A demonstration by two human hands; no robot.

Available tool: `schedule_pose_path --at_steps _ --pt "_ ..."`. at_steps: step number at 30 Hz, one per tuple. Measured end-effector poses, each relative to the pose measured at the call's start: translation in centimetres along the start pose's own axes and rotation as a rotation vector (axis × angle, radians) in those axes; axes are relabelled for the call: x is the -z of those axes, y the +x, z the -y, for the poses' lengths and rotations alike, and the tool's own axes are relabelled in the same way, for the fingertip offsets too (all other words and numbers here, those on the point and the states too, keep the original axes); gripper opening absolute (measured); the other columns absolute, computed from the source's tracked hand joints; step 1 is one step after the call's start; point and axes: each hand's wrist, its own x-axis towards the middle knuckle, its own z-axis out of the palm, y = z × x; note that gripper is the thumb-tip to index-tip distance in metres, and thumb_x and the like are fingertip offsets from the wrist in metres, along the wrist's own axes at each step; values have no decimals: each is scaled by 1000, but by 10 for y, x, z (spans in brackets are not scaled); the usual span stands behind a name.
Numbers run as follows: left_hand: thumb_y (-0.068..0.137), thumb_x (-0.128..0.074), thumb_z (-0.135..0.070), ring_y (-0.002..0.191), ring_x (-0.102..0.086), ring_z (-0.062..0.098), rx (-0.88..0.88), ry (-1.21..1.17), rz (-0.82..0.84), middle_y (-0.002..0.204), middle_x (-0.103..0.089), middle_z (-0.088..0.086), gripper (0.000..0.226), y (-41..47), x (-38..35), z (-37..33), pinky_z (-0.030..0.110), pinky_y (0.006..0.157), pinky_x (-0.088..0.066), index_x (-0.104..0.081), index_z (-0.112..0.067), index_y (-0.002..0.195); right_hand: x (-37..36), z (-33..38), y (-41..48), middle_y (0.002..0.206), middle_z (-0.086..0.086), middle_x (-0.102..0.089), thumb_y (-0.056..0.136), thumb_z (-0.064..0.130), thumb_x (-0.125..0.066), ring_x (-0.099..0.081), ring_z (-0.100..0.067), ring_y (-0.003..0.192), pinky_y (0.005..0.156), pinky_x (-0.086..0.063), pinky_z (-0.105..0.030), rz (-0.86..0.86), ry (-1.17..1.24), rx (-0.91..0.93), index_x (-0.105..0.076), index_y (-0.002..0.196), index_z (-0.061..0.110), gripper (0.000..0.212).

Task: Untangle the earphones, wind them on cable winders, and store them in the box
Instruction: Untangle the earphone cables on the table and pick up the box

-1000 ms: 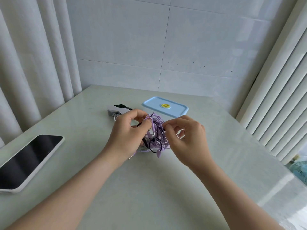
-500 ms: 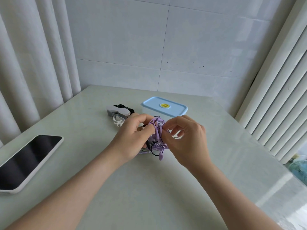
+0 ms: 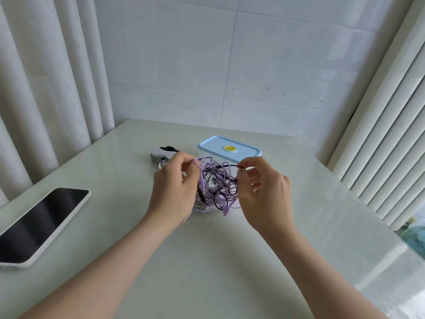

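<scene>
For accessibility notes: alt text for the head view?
Left hand and right hand hold a tangle of purple and black earphones at a table, the right pinching a black strand. Behind sit a blue-lidded box and cable winders; a phone lies left.

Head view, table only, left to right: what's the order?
phone → left hand → tangled earphones → right hand. Left out: cable winders and box, which overlap the hands sideways.
</scene>
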Motion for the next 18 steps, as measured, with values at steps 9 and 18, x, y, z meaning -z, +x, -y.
schedule_pose_path --at_steps 9,18 --pt "104 -62 -25 61 -72 22 170 -192 31 78 -75 2 13 2 2 -3 52 67 -64 -71 -18 98 5 0 6 71 3 -66 97 4 -58 -51 -14 63 58 -39 -26 151 335 -290 -76 88 20 25" --pt "78 -70 -19 113 -68 4 -25 -15 208 119 -67 -15 25 -9 -1 -13 35 102 -55 -57 -27 98 5 4 7 83 -16 -76 103 4 -55 -70 -26 69 65 -58 -33 142 720 -595 -58 117 6 15"
